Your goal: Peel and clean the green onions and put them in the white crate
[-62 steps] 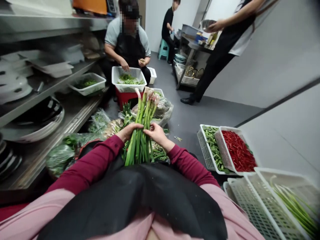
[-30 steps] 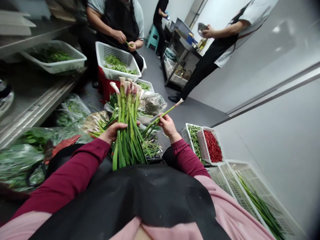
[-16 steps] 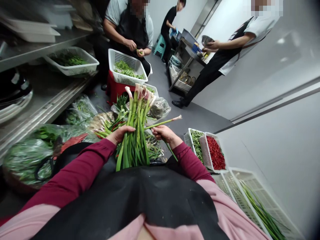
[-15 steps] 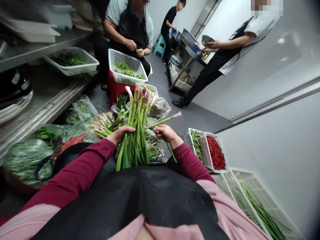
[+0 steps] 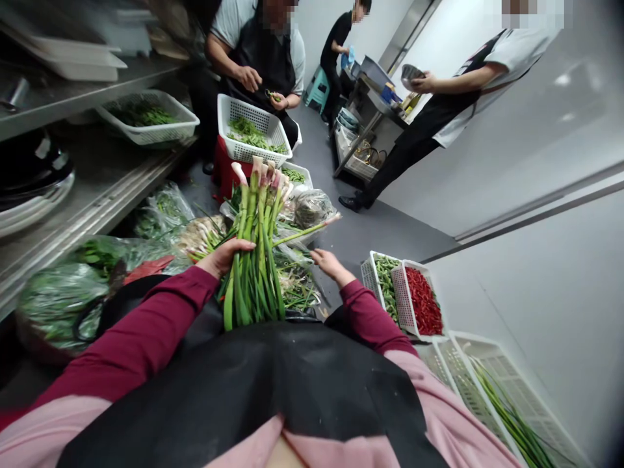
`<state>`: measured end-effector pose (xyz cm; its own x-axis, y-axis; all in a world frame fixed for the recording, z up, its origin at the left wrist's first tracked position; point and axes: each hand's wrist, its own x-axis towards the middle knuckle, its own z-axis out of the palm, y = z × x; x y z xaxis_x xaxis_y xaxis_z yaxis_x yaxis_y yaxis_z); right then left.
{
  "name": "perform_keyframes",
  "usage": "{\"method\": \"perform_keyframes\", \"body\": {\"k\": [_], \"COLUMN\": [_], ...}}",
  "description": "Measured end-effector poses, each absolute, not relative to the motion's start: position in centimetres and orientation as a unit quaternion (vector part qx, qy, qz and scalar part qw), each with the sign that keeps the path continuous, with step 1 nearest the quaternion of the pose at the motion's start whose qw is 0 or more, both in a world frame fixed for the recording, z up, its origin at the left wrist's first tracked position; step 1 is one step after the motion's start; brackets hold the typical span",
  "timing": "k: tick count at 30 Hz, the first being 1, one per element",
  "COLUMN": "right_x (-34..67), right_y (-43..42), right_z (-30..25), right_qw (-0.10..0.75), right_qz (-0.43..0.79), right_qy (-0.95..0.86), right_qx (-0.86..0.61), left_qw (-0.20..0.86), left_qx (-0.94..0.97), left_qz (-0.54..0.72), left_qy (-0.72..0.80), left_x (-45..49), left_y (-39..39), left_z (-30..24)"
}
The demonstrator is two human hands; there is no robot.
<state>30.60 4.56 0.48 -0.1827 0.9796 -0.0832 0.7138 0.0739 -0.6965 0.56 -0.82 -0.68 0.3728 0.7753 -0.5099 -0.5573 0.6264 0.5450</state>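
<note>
Scallion bunch [image 5: 256,286], green stalks w/ white-pink root ends up, upright over apron [image 5: 292,390], stray stalk [image 5: 305,231] splayed right

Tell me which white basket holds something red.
The floor basket to the right of the right hand, filled with red chillies; the rest hold only greens.

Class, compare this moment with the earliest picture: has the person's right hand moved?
Yes. The right hand has left the bundle of green stalks and shifted rightward, toward the basket of red chillies; it is now open.
</note>
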Motion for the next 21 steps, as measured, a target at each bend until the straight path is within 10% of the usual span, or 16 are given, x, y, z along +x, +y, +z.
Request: {"method": "perform_keyframes", "body": {"k": [7, 21], "right_x": [27.3, 25.4], "right_y": [2.6, 4.6], "right_z": [4.6, 5.7], "right_qw": [0.125, 0.027], "right_qz": [-0.077, 0.105], "right_qy": [-0.907, -0.872], "right_qx": [-0.396, -0.478], "left_qw": [0.826, 0.831], "left_qx": [0.131, 0.158], "left_qz": [0.399, 0.433], "left_qy": [0.377, 0.311], "left_x": [0.3, 0.8], "left_y": [-0.6, -0.8], "left_z": [-0.9, -1.2]}}
